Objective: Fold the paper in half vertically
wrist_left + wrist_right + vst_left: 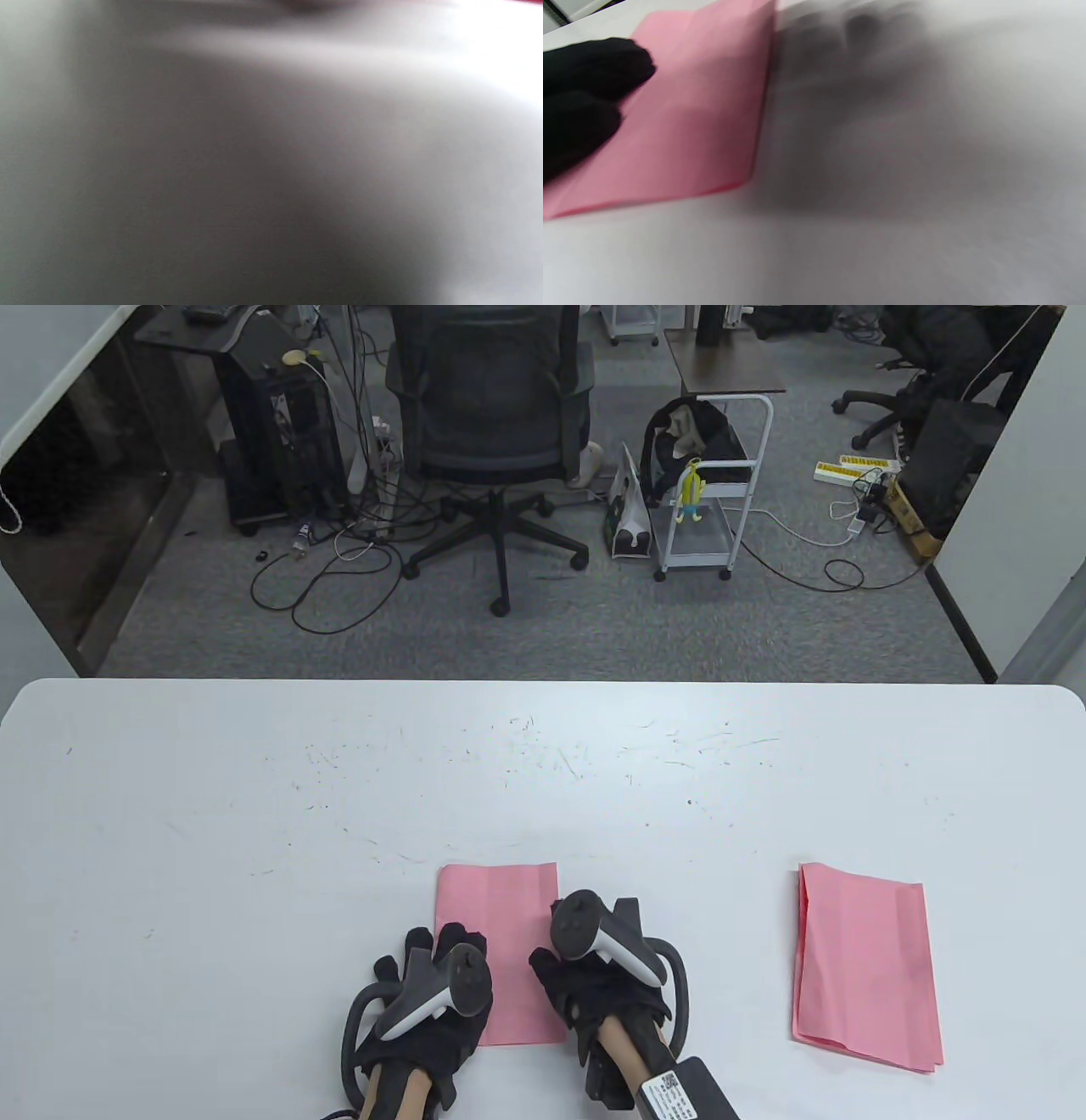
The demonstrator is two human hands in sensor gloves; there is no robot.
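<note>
The pink paper (499, 950) lies flat on the white table (254, 814) close to the near edge, already narrow and tall, so it looks folded over and the step in hand is most likely pressing the crease. The left hand (424, 1010) rests flat on the paper's lower left part with its fingers spread, holding nothing; the right hand (598, 984) sits at the paper's right edge, and whether its fingers press the sheet or only lie beside it I cannot tell from the table view. In the right wrist view dark gloved fingers (589, 84) lie on the pink sheet, and these are probably the left hand's. The left wrist view is only a grey blur with a thin red streak at its top edge. To do this well, I judge that the left hand should keep the two layers pinned so the edges do not slip apart, while the right hand runs along the folded side from the near end to the far end with firm, even pressure; thin paper like this will skid on a smooth table if pushed sideways, so the pressure should go down rather than across. A second stack of pink paper (865, 971) lies well apart to the right, untouched
</note>
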